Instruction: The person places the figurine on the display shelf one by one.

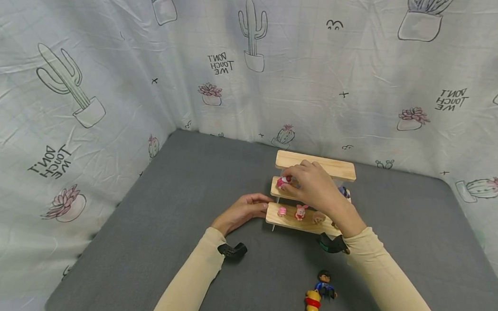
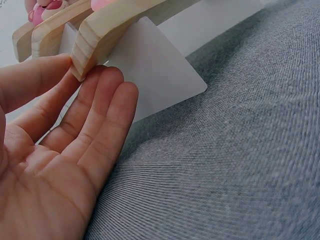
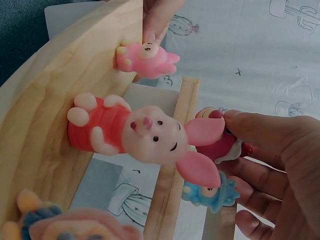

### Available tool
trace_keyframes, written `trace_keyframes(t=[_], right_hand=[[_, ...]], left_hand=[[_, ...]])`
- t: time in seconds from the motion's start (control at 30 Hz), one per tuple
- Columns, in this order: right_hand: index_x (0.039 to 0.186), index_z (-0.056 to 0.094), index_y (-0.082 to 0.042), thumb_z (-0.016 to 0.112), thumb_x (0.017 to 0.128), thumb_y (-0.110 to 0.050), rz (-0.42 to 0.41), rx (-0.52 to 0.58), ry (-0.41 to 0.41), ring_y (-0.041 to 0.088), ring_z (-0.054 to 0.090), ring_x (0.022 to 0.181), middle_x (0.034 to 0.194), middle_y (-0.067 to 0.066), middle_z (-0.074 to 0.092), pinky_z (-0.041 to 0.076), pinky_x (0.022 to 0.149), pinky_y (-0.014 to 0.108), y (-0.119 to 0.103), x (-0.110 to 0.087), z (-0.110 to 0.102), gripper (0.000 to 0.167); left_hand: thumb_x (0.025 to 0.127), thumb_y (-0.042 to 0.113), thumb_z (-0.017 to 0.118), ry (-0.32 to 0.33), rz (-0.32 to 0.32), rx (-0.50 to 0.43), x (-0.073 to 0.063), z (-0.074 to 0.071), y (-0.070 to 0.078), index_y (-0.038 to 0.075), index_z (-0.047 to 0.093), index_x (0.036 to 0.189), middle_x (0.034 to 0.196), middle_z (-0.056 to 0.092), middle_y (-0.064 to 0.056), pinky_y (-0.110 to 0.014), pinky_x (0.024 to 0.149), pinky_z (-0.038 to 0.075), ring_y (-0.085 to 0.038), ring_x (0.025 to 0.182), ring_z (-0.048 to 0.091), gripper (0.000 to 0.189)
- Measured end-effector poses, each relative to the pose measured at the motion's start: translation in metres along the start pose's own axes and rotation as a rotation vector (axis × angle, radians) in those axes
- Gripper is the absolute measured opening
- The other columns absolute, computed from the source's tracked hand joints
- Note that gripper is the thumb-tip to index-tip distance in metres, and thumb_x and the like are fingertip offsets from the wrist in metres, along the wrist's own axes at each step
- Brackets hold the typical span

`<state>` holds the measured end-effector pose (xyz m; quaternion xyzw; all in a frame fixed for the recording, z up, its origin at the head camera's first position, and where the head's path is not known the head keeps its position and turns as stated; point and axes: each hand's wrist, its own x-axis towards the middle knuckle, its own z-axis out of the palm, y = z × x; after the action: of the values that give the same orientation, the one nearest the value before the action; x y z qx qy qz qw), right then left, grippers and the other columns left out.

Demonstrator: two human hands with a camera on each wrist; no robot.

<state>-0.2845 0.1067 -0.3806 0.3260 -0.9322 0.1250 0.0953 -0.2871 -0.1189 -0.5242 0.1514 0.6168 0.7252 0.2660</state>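
My left hand holds the left end of the lowest step of a three-step wooden display stand, thumb against the board's end and fingers behind and under it. Over the middle step, my right hand pinches a magenta toy figurine near its left end; the fingers partly cover it. On the lowest step stand a small pink figurine, a Piglet figurine in red, and a further figurine. A blue figurine with a hat is beside the right fingers.
On the grey table, in front of the stand, lie a Winnie-the-Pooh figurine and a dark-haired toy man in blue. A dark blue figurine shows at the middle step's right. Printed cloth hangs behind.
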Motion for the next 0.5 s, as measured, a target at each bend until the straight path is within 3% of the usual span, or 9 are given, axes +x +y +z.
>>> trace_keyframes(t=[0.5], right_hand=[[0.107, 0.076, -0.011, 0.079, 0.09, -0.028, -0.042, -0.029, 0.037, 0.024, 0.066, 0.089, 0.1, 0.005, 0.076, 0.055, 0.078, 0.041, 0.0005, 0.0031, 0.0007, 0.024]], left_hand=[[0.102, 0.011, 0.057, -0.001, 0.0, 0.006, -0.0005, -0.0001, 0.0003, -0.01, 0.054, 0.134, 0.125, 0.065, -0.014, -0.037, 0.096, 0.057, -0.014, 0.1, 0.069, 0.038]])
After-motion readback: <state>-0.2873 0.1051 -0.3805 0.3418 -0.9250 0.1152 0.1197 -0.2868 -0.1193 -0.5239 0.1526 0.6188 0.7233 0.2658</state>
